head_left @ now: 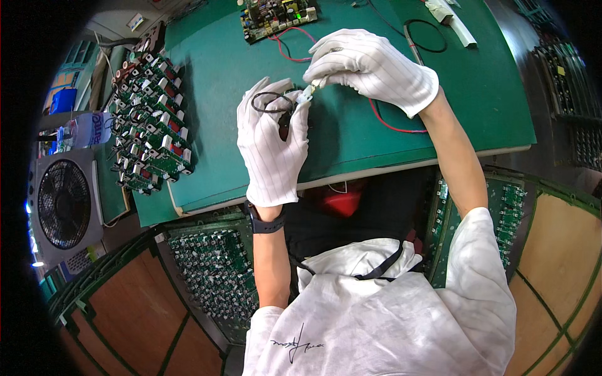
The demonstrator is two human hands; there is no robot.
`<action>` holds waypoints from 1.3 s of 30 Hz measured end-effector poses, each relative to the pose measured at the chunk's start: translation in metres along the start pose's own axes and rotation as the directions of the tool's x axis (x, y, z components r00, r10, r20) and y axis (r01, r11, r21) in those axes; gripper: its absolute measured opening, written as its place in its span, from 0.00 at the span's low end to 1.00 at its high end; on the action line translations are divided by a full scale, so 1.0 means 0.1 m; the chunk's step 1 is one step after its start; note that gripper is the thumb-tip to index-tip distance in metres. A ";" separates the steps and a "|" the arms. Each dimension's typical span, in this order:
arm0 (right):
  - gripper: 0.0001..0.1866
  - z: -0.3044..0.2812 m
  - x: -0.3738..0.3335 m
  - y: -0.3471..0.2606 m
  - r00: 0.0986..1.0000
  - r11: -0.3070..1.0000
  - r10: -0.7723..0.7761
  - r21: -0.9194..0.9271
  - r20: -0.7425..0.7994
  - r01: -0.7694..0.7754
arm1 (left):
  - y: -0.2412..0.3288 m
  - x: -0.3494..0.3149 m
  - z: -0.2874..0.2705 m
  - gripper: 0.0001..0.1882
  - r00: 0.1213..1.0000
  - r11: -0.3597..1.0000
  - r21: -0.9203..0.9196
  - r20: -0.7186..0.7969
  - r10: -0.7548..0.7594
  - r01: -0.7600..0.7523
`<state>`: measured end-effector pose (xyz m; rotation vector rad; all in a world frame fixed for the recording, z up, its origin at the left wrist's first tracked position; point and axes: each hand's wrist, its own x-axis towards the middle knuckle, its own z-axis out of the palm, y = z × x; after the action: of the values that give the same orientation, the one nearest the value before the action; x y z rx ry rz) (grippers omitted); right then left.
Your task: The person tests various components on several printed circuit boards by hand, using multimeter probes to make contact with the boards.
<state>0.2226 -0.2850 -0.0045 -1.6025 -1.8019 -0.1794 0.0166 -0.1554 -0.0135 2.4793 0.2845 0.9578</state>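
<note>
Both my hands wear white gloves with thin stripes and meet over the green table. My left hand (pixel 271 141) is closed, its thumb and fingers around a small white connector (pixel 305 96). A black wire loop (pixel 253 103) curls over its fingers. Something dark shows between thumb and palm, too hidden to name. From the right, my right hand (pixel 373 66) pinches a small pale plug (pixel 315 84) against the connector's end; whether they are joined I cannot tell. A red wire (pixel 384 121) passes beneath that hand.
Small assembled circuit boards (pixel 150 125) stand clustered at the table's left. A larger populated board (pixel 276 19) lies at the far edge. A black cable loop (pixel 433 47) and a white strip (pixel 461 28) lie far right. A fan (pixel 63 194) stands left; board trays (pixel 213 269) sit below the table.
</note>
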 end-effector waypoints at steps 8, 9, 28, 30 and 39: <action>0.09 -0.09 0.05 0.03 0.999 0.994 -0.038 -0.104 -0.002 0.038 | 0.05 0.14 0.14 0.08 0.999 1.000 -0.001 -0.040 0.031 -0.031; 0.09 -0.15 0.05 0.02 0.999 0.996 -0.039 -0.084 0.001 0.039 | 0.07 0.15 0.15 0.08 0.999 0.999 0.030 -0.029 0.043 -0.042; 0.41 -0.91 -0.60 0.21 0.493 0.484 0.854 -0.607 0.170 -0.630 | 1.58 -0.44 1.00 0.17 0.511 -0.931 -0.236 0.857 -0.065 0.277; 0.38 -0.84 -0.61 0.24 0.570 0.504 0.812 -0.646 0.128 -0.573 | 1.60 -0.28 1.14 0.16 0.525 -0.938 -0.257 0.845 -0.102 0.231; 0.28 -1.03 -0.67 0.17 0.386 0.375 0.921 0.142 0.059 -0.916 | 1.59 -0.46 0.31 0.13 0.676 -0.282 -0.692 0.718 -0.167 0.665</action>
<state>0.2786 -0.3913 0.0272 -2.2177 -0.5955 0.4624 0.0074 -0.3206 0.0176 0.7700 0.2007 0.0661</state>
